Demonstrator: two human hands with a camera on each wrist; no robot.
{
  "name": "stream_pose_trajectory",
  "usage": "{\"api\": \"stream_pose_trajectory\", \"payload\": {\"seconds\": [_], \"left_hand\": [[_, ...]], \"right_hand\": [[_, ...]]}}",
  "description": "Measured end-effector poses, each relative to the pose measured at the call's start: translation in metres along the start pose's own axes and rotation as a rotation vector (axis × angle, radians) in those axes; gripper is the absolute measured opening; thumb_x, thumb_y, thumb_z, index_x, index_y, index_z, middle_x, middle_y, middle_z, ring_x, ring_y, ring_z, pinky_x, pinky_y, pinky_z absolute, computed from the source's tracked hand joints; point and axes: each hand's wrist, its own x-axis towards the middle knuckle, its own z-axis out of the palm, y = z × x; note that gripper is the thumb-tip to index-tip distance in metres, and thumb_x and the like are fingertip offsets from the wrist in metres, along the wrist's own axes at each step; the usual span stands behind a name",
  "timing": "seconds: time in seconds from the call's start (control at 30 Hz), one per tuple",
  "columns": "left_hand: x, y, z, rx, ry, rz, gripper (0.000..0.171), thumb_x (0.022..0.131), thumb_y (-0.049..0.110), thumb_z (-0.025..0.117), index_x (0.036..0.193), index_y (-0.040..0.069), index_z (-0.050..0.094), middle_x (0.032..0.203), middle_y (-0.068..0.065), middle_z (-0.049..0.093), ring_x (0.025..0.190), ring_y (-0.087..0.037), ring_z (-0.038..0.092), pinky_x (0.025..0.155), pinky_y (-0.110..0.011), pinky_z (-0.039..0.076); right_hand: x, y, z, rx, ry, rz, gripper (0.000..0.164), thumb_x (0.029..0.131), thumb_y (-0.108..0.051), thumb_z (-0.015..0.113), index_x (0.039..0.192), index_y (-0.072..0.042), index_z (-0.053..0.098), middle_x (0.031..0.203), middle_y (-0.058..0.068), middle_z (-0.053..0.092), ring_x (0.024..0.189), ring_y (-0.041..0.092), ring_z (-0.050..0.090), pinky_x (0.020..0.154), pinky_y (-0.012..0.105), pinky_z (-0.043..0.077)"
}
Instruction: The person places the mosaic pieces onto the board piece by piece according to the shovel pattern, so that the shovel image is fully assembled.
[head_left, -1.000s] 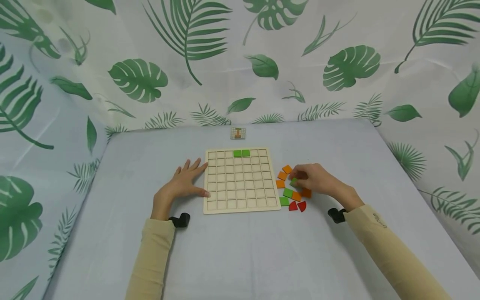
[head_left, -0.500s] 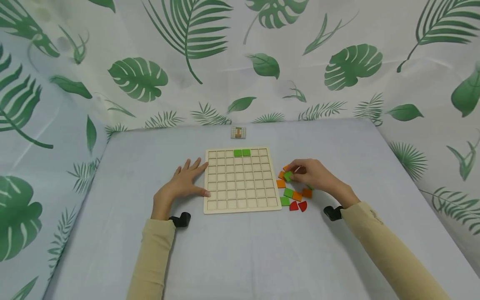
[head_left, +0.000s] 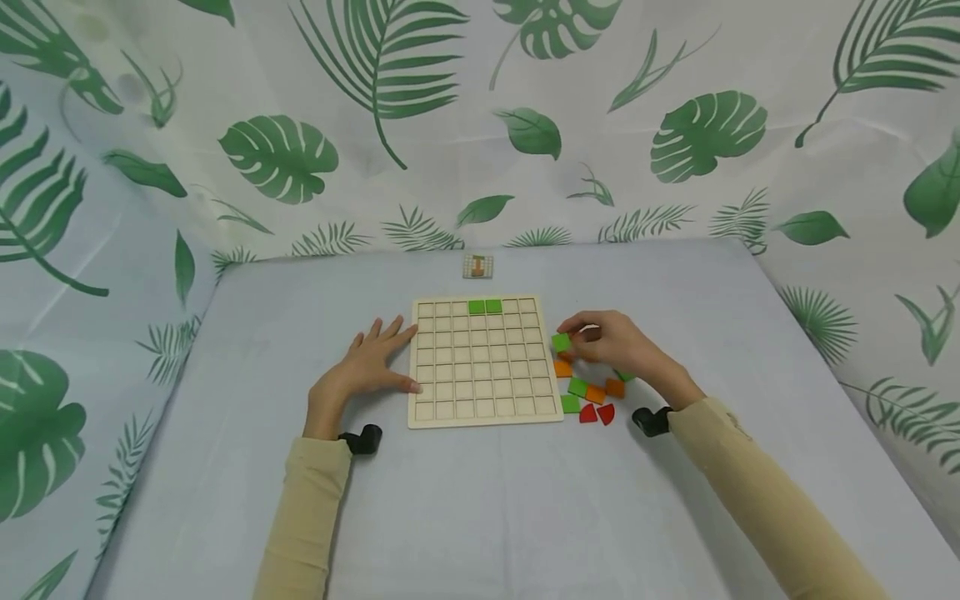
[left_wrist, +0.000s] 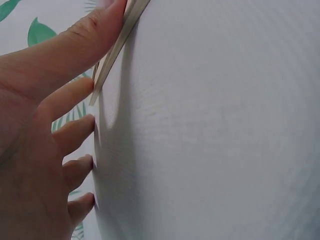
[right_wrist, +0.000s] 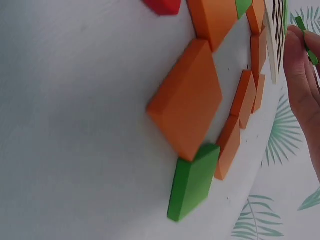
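A pale wooden grid board (head_left: 480, 367) lies on the table, with two green square tiles (head_left: 485, 307) side by side in its far row. My left hand (head_left: 366, 365) is spread at the board's left side; its thumb and index finger touch the edge, as the left wrist view shows of the thumb (left_wrist: 75, 50). Just right of the board, my right hand (head_left: 617, 343) pinches a green square tile (head_left: 561, 342) between thumb and fingers, raised off the table. That tile (right_wrist: 312, 56) appears edge-on in the right wrist view.
Loose pieces lie right of the board: orange squares (head_left: 615, 387), green squares (head_left: 571, 404) and two red quarter-circles (head_left: 606, 413). My right hand hides some in the head view. A small patterned card (head_left: 477, 266) lies beyond the board. Leaf-print cloth (head_left: 480, 167) hangs behind the table.
My right hand has lifted the green tile from among the loose pieces and carried it left and slightly away, close to the board's right edge. The left hand has stayed put.
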Motion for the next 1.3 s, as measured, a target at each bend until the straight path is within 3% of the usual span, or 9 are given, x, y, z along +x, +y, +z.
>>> {"api": "stream_pose_trajectory", "payload": {"seconds": [0.4,0.63,0.83,1.07,1.3], "left_hand": [[0.002,0.001,0.000,0.001,0.004,-0.020,0.109,0.082,0.042,0.086,0.166,0.016,0.021,0.174,-0.014,0.004,0.159,-0.041,-0.009,0.127,-0.062,-0.007],[0.002,0.002,0.000,-0.008,-0.003,-0.021,0.109,0.082,0.040,0.086,0.166,0.015,0.020,0.174,-0.014,0.003,0.159,-0.042,-0.010,0.127,-0.060,-0.007],[0.002,-0.001,0.001,-0.012,-0.002,-0.021,0.110,0.082,0.040,0.086,0.166,0.015,0.019,0.174,-0.014,0.003,0.159,-0.041,-0.011,0.128,-0.059,-0.007],[0.002,-0.003,0.001,-0.015,0.004,-0.020,0.110,0.082,0.041,0.085,0.166,0.016,0.020,0.174,-0.013,0.003,0.159,-0.040,-0.011,0.128,-0.059,-0.007],[0.001,-0.002,0.001,-0.014,0.006,-0.007,0.109,0.083,0.041,0.085,0.166,0.015,0.020,0.174,-0.014,0.003,0.159,-0.041,-0.010,0.128,-0.060,-0.007]], "right_hand": [[0.019,-0.005,0.010,0.029,0.017,0.003,0.030,0.098,-0.009,0.065,0.127,-0.006,0.069,0.123,0.016,0.069,0.108,0.029,0.070,0.081,0.029,0.059],[0.030,-0.013,0.014,0.100,-0.003,-0.012,0.031,0.099,-0.009,0.065,0.129,-0.003,0.068,0.122,0.019,0.070,0.104,0.028,0.072,0.087,0.039,0.061],[0.040,-0.020,0.018,0.140,-0.016,-0.008,0.033,0.098,-0.011,0.067,0.130,-0.006,0.068,0.122,0.017,0.070,0.105,0.027,0.072,0.087,0.038,0.060],[0.050,-0.028,0.022,0.133,-0.021,-0.031,0.033,0.097,-0.013,0.070,0.130,-0.008,0.069,0.122,0.014,0.072,0.107,0.025,0.073,0.098,0.043,0.056],[0.056,-0.037,0.026,0.098,-0.014,-0.063,0.035,0.097,-0.013,0.071,0.131,-0.006,0.069,0.129,0.015,0.070,0.108,0.026,0.070,0.101,0.046,0.055]]}}
